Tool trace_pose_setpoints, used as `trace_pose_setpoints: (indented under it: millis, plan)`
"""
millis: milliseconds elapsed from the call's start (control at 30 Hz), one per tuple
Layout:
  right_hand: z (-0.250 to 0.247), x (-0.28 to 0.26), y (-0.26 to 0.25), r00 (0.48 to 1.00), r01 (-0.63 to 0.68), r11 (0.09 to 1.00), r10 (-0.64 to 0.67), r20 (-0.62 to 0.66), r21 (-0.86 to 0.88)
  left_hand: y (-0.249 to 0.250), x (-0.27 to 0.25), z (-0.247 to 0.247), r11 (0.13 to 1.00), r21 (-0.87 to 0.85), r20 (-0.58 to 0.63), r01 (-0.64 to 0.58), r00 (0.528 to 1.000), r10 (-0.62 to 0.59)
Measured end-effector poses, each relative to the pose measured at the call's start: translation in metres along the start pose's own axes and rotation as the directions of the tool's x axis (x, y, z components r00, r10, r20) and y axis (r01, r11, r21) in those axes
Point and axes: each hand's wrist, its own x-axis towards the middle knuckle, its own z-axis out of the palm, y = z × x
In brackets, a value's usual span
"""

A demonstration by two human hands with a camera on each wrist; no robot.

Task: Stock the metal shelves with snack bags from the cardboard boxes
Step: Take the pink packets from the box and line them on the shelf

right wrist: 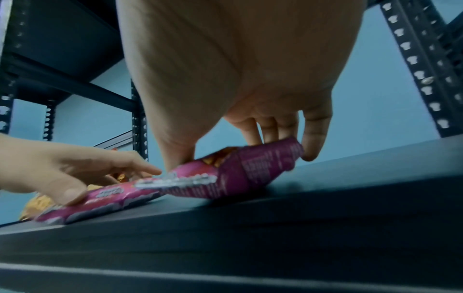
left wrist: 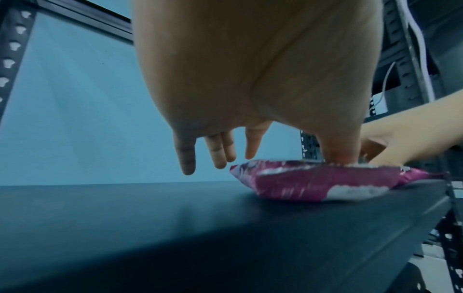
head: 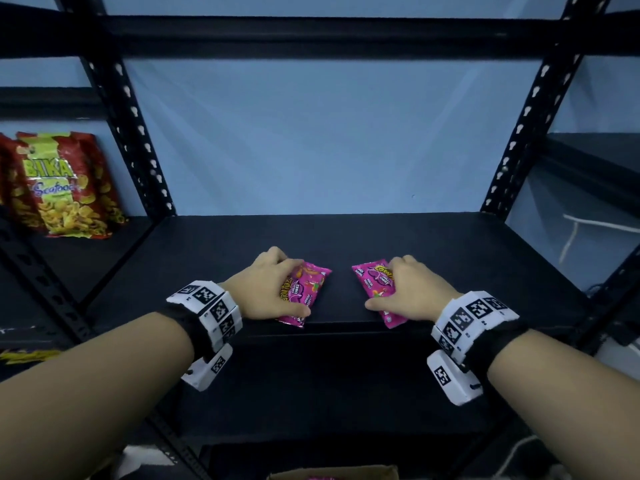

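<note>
Two pink snack bags lie near the front edge of the black metal shelf (head: pixel 346 237). My left hand (head: pixel 277 289) rests on the left bag (head: pixel 311 289). Its thumb presses the top of that bag (left wrist: pixel 313 182), while its fingers (left wrist: pixel 218 152) hang straight past the far end without touching it. My right hand (head: pixel 408 289) grips the right bag (head: pixel 372 282) between thumb and curled fingers. In the right wrist view this bag (right wrist: pixel 238 174) is tilted, its far end raised off the shelf (right wrist: pixel 325 218). The left bag (right wrist: pixel 107 198) lies flat beside it.
Red and yellow seafood chip bags (head: pixel 65 185) stand on the neighbouring shelf at left. Perforated black uprights (head: pixel 138 133) (head: pixel 526 133) frame the bay, with a beam (head: pixel 311 36) overhead. A cardboard box edge (head: pixel 332 474) shows below. Bare shelf lies behind both bags.
</note>
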Motion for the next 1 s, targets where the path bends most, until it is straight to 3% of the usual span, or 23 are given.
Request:
trace_pose_setpoints:
  millis: [100, 400, 633, 800, 1000]
  plan:
    - [-0.009, -0.004, -0.008, 0.998, -0.031, 0.998, 0.028, 0.05, 0.052, -0.019, 0.0, -0.015, 0.998, -0.056, 0.07, 0.0, 0.998, 0.004]
    - [-0.021, 0.003, -0.031, 0.977, 0.099, 0.994, -0.104, 0.184, 0.038, -0.055, 0.005, -0.039, 0.995, -0.082, 0.251, -0.051, 0.965, 0.07]
    - [-0.03, 0.023, -0.021, 0.954, 0.229, 0.972, -0.233, 0.19, 0.047, -0.025, 0.019, -0.042, 0.997, -0.022, 0.231, -0.072, 0.97, 0.075]
    - [-0.032, 0.038, -0.02, 0.914, 0.258, 0.962, -0.271, 0.301, 0.084, -0.003, 0.036, -0.046, 0.992, 0.117, 0.375, -0.039, 0.927, -0.008]
    - [-0.035, 0.052, -0.013, 0.881, 0.341, 0.936, -0.352, 0.316, 0.092, 0.007, 0.05, -0.051, 0.999, 0.034, 0.409, -0.013, 0.912, -0.002]
